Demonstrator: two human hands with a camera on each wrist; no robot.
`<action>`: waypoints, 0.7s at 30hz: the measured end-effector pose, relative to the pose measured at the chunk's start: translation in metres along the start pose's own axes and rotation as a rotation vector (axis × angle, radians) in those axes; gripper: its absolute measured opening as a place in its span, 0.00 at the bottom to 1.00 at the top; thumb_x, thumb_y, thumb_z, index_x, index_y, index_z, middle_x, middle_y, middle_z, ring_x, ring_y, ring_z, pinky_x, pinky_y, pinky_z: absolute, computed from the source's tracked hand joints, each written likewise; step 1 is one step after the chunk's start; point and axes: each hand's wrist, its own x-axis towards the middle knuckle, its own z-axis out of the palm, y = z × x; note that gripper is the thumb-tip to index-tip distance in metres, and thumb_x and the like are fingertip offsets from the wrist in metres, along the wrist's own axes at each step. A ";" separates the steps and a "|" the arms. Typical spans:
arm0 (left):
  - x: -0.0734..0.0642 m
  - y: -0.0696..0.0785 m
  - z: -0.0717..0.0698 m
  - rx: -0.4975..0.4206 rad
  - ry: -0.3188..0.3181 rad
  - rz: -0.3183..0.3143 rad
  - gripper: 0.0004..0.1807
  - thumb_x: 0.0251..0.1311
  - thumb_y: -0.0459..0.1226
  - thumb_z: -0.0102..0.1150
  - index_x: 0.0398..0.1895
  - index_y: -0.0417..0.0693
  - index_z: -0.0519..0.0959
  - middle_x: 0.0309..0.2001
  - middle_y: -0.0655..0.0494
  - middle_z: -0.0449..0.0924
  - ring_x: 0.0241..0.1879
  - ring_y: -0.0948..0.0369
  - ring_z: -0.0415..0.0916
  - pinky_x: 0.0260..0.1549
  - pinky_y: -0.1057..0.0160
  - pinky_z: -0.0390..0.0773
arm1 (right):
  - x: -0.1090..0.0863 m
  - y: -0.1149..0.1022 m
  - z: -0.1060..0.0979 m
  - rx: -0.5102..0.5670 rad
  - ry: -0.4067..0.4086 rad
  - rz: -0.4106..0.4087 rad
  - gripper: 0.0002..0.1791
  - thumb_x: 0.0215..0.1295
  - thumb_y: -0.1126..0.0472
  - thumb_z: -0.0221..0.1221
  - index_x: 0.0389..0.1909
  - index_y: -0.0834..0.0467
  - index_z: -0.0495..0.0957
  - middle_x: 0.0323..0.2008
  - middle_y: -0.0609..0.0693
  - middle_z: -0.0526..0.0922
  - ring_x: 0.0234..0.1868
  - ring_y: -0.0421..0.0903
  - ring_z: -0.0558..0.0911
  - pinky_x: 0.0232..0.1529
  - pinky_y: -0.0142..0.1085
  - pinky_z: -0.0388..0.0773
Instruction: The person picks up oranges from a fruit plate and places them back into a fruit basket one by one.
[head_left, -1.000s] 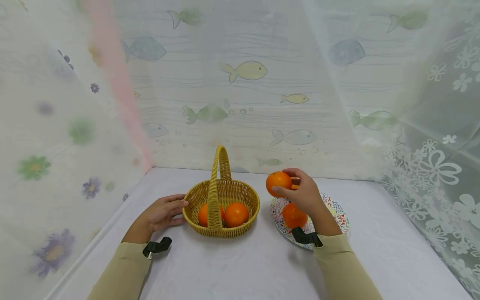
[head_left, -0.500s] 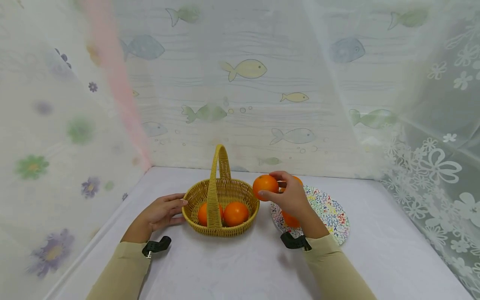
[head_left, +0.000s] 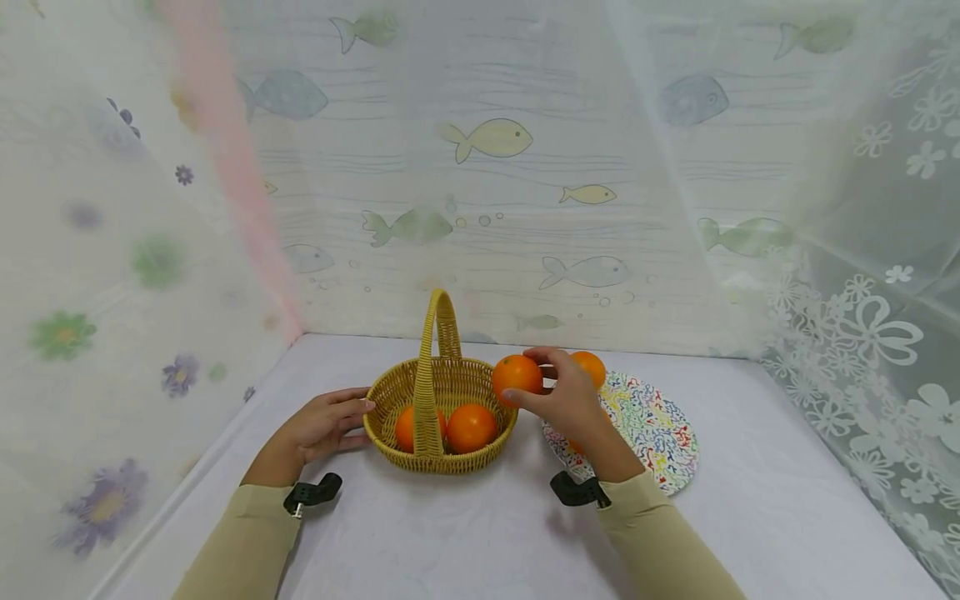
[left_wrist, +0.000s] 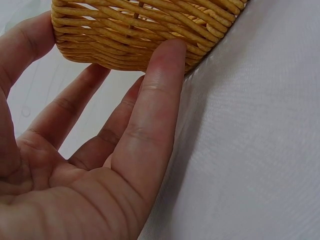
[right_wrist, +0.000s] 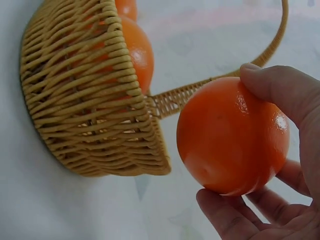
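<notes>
In the head view my right hand (head_left: 567, 402) grips an orange (head_left: 517, 379) between thumb and fingers, at the right rim of a wicker basket (head_left: 390, 454). The right wrist view shows this held orange (right_wrist: 230, 137) apart from the basket's rim, near its handle (right_wrist: 182, 97). My left hand (head_left: 322, 427) touches the basket's left side; in the left wrist view its fingers (left_wrist: 150, 115) lie fairly straight against the weave. Inside the basket are two oranges, one (head_left: 472, 428) to the right and another (head_left: 407, 429) partly behind the handle.
A round plate with colourful specks (head_left: 652, 425) lies to the right on the white-covered table (head_left: 450, 533). One orange (head_left: 588, 367) sits at its far-left edge; another (head_left: 576, 447) is mostly hidden by my right hand. A fish-patterned curtain (head_left: 480, 208) hangs behind.
My right hand has carried the orange left, from over the plate to the basket's right rim. More of the plate and its far orange shows. My left hand stays at the basket.
</notes>
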 end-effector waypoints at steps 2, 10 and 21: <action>0.000 0.000 0.000 0.001 -0.007 0.002 0.41 0.69 0.43 0.67 0.80 0.42 0.59 0.66 0.46 0.77 0.57 0.55 0.83 0.54 0.47 0.84 | 0.000 0.001 0.002 -0.004 -0.004 -0.012 0.42 0.50 0.36 0.78 0.65 0.45 0.75 0.61 0.43 0.77 0.60 0.52 0.80 0.53 0.46 0.86; 0.000 0.000 0.000 0.000 -0.015 0.006 0.40 0.70 0.42 0.66 0.80 0.42 0.60 0.66 0.47 0.78 0.56 0.56 0.83 0.54 0.47 0.85 | 0.000 0.003 0.010 0.015 -0.029 -0.012 0.42 0.51 0.40 0.78 0.66 0.47 0.74 0.62 0.42 0.74 0.61 0.50 0.79 0.57 0.47 0.85; 0.000 -0.001 0.001 0.004 0.009 0.006 0.39 0.72 0.42 0.64 0.80 0.42 0.59 0.67 0.46 0.76 0.56 0.56 0.83 0.52 0.49 0.86 | -0.001 -0.001 0.018 -0.043 -0.029 -0.055 0.40 0.53 0.44 0.78 0.66 0.49 0.74 0.62 0.44 0.75 0.62 0.48 0.77 0.60 0.46 0.83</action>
